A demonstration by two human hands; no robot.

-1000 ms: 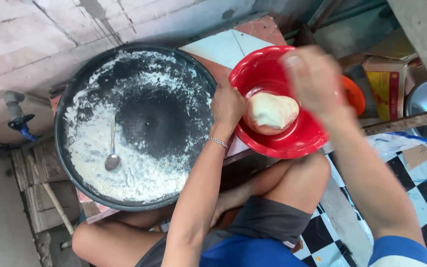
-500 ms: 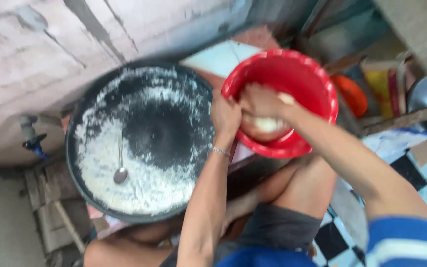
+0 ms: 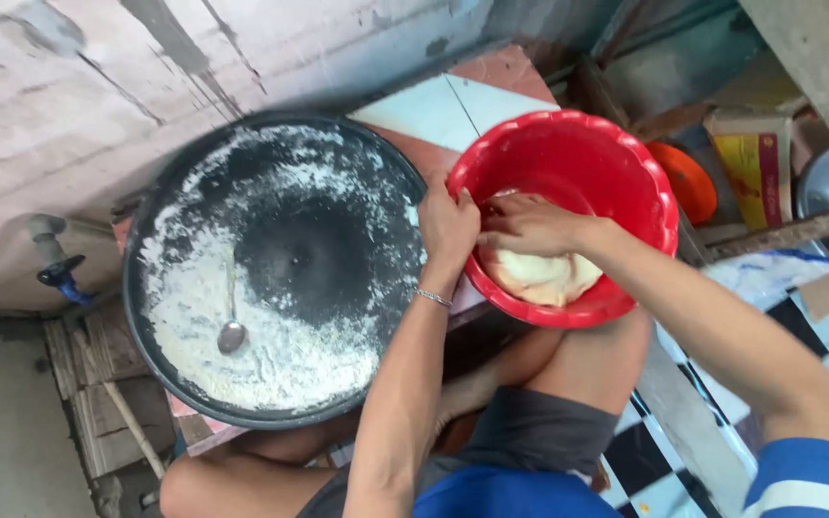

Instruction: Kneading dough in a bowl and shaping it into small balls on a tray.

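Hands: left grips red bowl, right grasps dough, beside floured black tray.

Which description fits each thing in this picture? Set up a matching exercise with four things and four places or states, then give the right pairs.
Things:
1. spoon
2. dough
3. left hand
4. tap

Places or states:
A. inside the red bowl
B. on the wall, left of the pan
C. lying in the floured black pan
D. gripping the bowl's rim

Pairs: 1-C, 2-A, 3-D, 4-B
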